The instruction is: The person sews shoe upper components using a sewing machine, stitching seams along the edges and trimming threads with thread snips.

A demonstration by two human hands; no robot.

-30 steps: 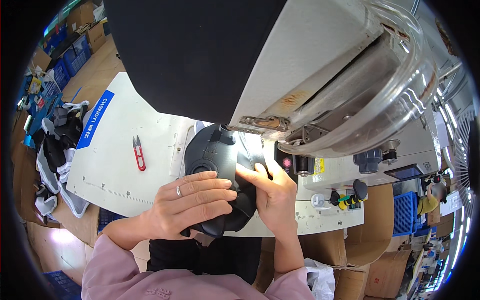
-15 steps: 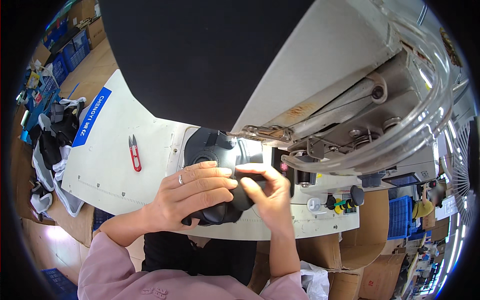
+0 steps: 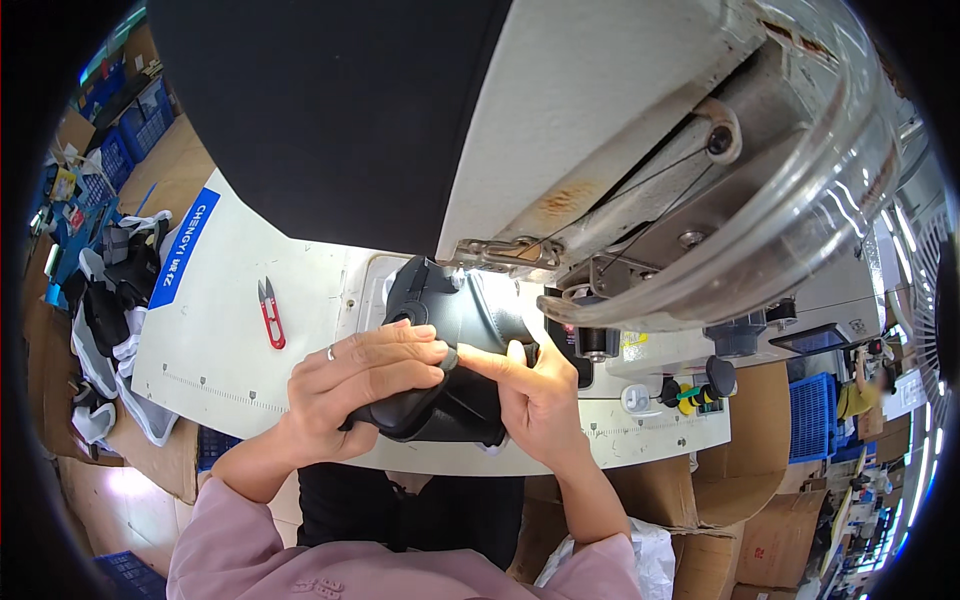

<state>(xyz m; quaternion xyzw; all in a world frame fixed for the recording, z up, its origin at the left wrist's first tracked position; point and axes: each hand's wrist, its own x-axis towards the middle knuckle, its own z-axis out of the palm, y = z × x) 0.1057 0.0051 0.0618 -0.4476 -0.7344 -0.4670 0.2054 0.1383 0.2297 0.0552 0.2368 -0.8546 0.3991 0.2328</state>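
A black, smooth, leather-like sewn piece (image 3: 462,408) lies bunched on the white sewing machine table (image 3: 220,350). Its far end reaches under the head of the sewing machine (image 3: 560,130). My left hand (image 3: 350,385) is closed on the piece's left side, fingers together on top and thumb at the near edge. From the right, my right hand (image 3: 540,405) grips the piece, its index fingertip meeting the left fingertips at a folded edge. The right hand's lower fingers are partly hidden behind the piece. Needle and presser foot cannot be made out clearly.
Red-handled thread snips (image 3: 270,313) lie on the table's left. A clear curved guard (image 3: 720,300) juts out at right. Small spools (image 3: 690,395) stand near the right edge. Several black, white and grey sewn pieces (image 3: 110,310) are piled left; cardboard boxes (image 3: 740,450) stand lower right.
The black piece has turned and spread rightward beneath my hands. My right hand has shifted its hold down its right side, its index finger now straight toward the left fingertips. The view has moved slightly.
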